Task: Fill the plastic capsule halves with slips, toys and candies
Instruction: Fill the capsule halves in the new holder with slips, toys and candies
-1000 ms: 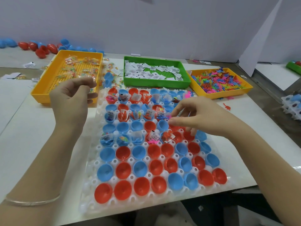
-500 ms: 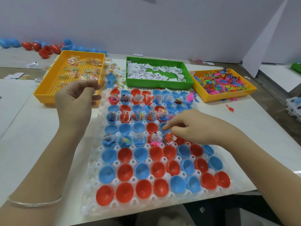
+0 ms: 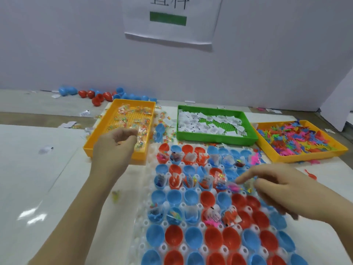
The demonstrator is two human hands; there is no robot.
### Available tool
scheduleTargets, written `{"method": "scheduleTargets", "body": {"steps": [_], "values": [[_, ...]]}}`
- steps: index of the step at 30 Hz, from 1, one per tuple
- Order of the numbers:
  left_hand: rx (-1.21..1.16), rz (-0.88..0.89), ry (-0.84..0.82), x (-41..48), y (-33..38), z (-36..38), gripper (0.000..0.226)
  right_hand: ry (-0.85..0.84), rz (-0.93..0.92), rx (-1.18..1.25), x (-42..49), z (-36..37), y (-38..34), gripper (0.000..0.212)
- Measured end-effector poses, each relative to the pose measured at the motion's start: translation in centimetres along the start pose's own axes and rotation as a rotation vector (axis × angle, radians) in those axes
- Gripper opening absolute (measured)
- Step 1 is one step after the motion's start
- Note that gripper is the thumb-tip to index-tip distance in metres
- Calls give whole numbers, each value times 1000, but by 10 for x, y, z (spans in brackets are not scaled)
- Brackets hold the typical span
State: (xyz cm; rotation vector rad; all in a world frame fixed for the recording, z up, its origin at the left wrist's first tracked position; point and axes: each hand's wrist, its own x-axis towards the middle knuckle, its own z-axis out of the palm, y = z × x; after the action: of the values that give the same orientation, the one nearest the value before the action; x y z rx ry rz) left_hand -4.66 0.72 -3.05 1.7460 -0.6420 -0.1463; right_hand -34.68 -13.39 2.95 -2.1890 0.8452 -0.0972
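— What lies closest?

— A white holder tray (image 3: 145,222) on the table (image 3: 38,178). Its nearest rows carry empty red and blue capsule halves (image 3: 172,235). Further in, some filled halves (image 3: 212,215) hold slips, toys and wrapped candies.

— And the hands?

— The right hand (image 3: 282,190) hovers over the tray's right side, forefinger stretched left. It is blurred, but a clear packet (image 3: 249,184) shows pinched between forefinger and thumb, just beside a filled half.

— The left?

— The left hand (image 3: 112,148) hangs over the near wall of the yellow candy tray (image 3: 139,156), fingers curled inward. Candy packets sit right at its fingertips. Whether it grips them or they lie in the tray, I cannot tell.

— Beyond that?

— A green tray (image 3: 215,139) of white paper slips (image 3: 206,121) sits behind the holder. To its right is a second yellow tray (image 3: 305,157) heaped with small coloured toys (image 3: 298,138).

— And at the back?

— Loose red and blue capsules (image 3: 95,95) lie along the wall, under a paper sign (image 3: 170,18).
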Motion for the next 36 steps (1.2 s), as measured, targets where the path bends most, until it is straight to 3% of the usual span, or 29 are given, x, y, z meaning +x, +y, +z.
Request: {"method": "scheduleTargets", "body": {"steps": [3,7,8,9,11,12,16,19,23,27,31,34,36], "values": [[273,18,-16,35,-7,0,16,146,-91,172,10,-16,5,45],[821,-117,-364,78,-19,15,62,224,-210,292,23,-27,-6,31],[935,-132,-457,83,-19,17,66,208,-233,314,24,-29,-14,20],[1003,-133,-516,86,-19,19,64,172,-245,334,26,-33,-20,21],[1023,-105,-500,89,-16,19,52,111,-275,383,27,-40,-23,62],[1020,-88,-445,89,-13,20,44,133,-291,385,29,-41,-26,67],[992,-87,-283,84,-7,18,33,227,-372,371,43,-41,-34,28],[817,-74,-121,80,-8,17,38,169,-337,344,43,-39,-38,30],[266,-102,31,80,-2,15,15,157,-255,312,48,-40,-36,20],[-304,-256,-19,66,23,33,19,176,-140,205,82,-38,-18,31],[-685,-429,-163,51,38,62,24,230,-40,-2,132,-33,-7,22],[-883,-502,-263,46,44,72,25,277,-14,-175,163,-31,0,15],[-932,-506,-288,46,44,75,28,223,93,-366,179,-31,6,30]]}}
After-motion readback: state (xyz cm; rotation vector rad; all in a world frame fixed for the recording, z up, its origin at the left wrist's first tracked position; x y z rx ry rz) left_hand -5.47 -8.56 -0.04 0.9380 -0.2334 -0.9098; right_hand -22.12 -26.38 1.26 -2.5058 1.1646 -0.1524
